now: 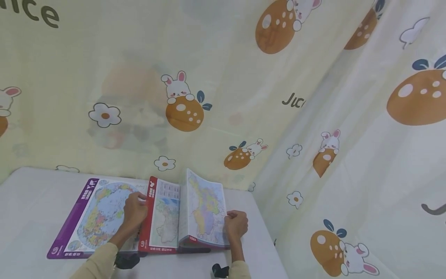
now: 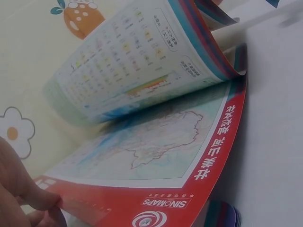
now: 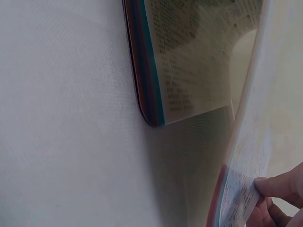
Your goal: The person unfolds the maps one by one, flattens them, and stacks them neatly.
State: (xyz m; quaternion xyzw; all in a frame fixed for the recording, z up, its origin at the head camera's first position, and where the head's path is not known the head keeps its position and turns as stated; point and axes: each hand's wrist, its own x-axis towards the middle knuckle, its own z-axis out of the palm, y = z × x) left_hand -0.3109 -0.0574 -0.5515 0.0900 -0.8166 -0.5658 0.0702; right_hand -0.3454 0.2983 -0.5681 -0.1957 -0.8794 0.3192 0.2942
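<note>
The left hand point(image 1: 135, 209) pinches the red-edged map point(image 1: 165, 228), low in the middle; the right hand point(image 1: 236, 223) pinches the curled sheet point(image 1: 206, 207). Holding both softly should stop creases.

A white table point(image 1: 31, 205) with a rounded far left corner carries two maps. A purple-edged map point(image 1: 99, 217) lies flat on its left part. Just to the right, overlapping its side, is a red-edged map point(image 1: 163, 224) with its right part curled upward; how much of it touches the tabletop is hard to tell.
</note>
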